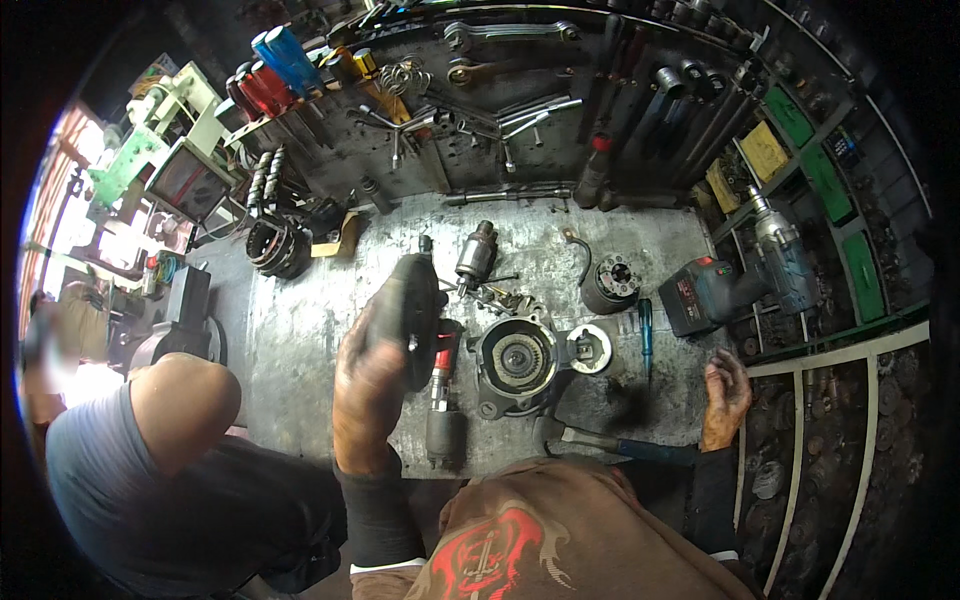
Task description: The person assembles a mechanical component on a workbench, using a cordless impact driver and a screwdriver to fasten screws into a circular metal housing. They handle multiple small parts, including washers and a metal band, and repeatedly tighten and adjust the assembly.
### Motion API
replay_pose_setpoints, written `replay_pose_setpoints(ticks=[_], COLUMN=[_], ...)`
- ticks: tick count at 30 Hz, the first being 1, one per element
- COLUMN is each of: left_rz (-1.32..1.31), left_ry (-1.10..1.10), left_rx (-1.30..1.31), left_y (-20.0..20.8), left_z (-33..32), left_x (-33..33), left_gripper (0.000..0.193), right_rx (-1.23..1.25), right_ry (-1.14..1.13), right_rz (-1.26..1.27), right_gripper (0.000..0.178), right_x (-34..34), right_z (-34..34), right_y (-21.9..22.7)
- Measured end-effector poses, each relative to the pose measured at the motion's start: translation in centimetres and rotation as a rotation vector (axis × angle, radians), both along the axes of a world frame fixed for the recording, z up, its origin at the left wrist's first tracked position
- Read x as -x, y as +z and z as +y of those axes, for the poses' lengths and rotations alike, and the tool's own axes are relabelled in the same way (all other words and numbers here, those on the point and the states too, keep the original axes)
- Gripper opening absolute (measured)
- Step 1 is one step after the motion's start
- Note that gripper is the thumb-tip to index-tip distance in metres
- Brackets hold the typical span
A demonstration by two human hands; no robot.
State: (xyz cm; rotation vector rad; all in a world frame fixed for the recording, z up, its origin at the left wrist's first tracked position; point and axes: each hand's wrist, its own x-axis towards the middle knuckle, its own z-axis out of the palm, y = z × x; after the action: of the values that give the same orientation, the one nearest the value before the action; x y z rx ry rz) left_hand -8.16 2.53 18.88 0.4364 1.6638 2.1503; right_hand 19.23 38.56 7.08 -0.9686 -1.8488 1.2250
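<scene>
My left hand is raised over the middle of the bench and grips a dark, rounded metal part. Motion blurs both, so the part's exact kind does not show. Below and right of it a round metal housing with a toothed ring inside lies on the bench, its side arm ending in a pale round opening. A red and silver air tool lies just right of my left wrist. At the bench's right edge my right hand rests with loosely curled, parted fingers, holding nothing, near a cordless impact wrench.
A hammer lies along the near edge. Farther back are a blue screwdriver, a dark cylinder, a metal armature-like piece and a ring-shaped coil. Wrenches hang behind. Another person is close on the left.
</scene>
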Motion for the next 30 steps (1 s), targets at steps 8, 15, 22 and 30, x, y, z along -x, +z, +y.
replay_pose_setpoints(ticks=[8,15,22,30], left_rz=[-0.742,-0.702,-0.643,-0.621], left_ry=[0.052,-0.041,-0.045,0.004], left_rx=[-0.495,-0.468,-0.317,-0.375], left_y=[-8.7,-10.0,-11.3,-13.7], left_z=[-2.1,-2.6,-4.8,-5.2], left_x=[2.1,3.4,4.3,5.4], left_gripper=[0.072,0.069,0.069,0.057], right_rx=[-0.292,-1.044,-1.087,-0.991], right_ry=[0.618,1.094,1.295,1.41], right_rz=[-0.181,-0.534,-0.904,-0.84], right_gripper=[0.023,0.031,0.05,0.054], right_x=[8.3,17.7,21.3,22.5], right_z=[-8.5,-12.1,-13.9,-12.8], right_y=[9.5,15.1,15.8,15.1])
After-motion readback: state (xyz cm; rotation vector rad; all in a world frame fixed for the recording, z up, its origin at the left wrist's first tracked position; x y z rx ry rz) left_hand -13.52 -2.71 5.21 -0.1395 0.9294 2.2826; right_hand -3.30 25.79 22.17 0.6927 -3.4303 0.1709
